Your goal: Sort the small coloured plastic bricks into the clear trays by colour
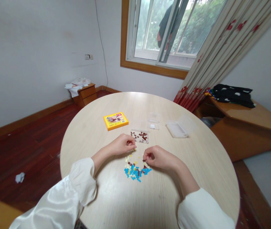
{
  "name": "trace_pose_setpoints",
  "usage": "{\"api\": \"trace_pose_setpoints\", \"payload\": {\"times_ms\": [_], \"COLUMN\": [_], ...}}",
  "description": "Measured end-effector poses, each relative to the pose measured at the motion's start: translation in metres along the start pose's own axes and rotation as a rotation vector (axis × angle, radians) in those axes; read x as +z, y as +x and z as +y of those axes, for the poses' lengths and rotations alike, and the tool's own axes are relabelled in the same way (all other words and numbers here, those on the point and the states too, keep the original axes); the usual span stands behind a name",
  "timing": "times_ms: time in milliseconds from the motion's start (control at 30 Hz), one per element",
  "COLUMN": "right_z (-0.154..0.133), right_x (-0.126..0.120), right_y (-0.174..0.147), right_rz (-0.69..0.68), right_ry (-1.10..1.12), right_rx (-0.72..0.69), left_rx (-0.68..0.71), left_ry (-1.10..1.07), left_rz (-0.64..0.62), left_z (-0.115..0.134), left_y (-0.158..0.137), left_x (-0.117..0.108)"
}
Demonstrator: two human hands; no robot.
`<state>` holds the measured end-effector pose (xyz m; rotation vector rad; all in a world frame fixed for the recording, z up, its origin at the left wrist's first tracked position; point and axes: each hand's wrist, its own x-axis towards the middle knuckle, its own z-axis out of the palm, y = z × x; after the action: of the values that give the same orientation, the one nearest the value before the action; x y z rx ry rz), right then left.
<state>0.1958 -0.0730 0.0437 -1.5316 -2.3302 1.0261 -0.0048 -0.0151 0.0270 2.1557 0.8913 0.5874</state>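
Observation:
My left hand (124,144) is closed in a pinch just in front of a shallow clear tray (140,142) of small brown bricks. Whatever its fingertips hold, if anything, is too small to name. My right hand (160,156) pinches a tiny brown brick (144,160) between thumb and fingers, low above the table. Between and below both hands lies a loose pile of blue bricks (135,171), mixed with brown, yellow and cream ones. Several yellow and cream pieces are scattered on the pile's far side.
On the round table (116,200), a yellow box (115,121) lies at the back left. An open clear plastic case (177,130) is at the back right, with small clear trays (153,125) left of it. A wooden cabinet (252,127) stands beyond the table's right edge.

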Motion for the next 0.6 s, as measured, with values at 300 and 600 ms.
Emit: {"api": "trace_pose_setpoints", "payload": {"times_ms": [300,600], "right_z": [0.001,-0.0087], "right_x": [0.0028,0.0057], "right_y": [0.0015,0.0009], "right_rz": [0.021,0.06], "right_ry": [-0.053,-0.123], "right_rx": [-0.02,0.001], "left_rx": [-0.006,-0.021], "left_ry": [0.002,-0.005], "left_rz": [-0.001,0.007], "left_z": [0.0005,-0.0003], "left_y": [-0.0003,-0.0009], "left_x": [0.0001,-0.0004]}}
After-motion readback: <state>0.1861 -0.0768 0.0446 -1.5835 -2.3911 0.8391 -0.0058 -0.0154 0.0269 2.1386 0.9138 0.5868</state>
